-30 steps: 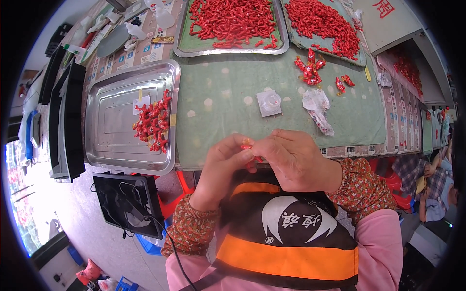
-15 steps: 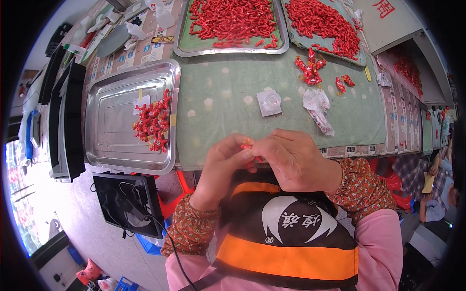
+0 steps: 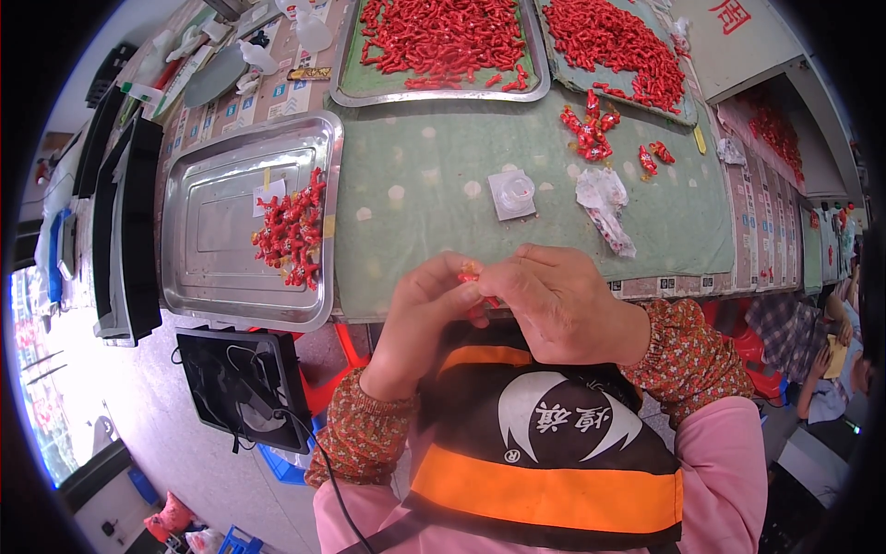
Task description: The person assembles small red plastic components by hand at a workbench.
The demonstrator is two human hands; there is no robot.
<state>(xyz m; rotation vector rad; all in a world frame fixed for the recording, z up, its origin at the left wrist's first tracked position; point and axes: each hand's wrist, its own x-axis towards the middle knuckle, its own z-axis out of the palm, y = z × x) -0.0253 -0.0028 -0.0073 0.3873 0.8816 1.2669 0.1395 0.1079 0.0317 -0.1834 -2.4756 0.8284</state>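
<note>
"What are the hands doing?"

"The left hand [image 3: 426, 303] pinches a small red piece [image 3: 469, 275]. The right hand [image 3: 570, 305] meets it there; its fingertips are hidden, so I can't tell its grip."

"And where's that?"

"Just before the green cloth [image 3: 406, 240]. Left lies a metal tray [image 3: 212, 268] of red pieces [image 3: 293, 235]; beyond, a fuller tray [image 3: 443, 98]."

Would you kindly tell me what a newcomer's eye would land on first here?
Probably the heap of red pieces in the metal tray at top centre. Next, the left hand and right hand, meeting at a small red piece mid-picture, with the orange-banded black apron below.
</note>
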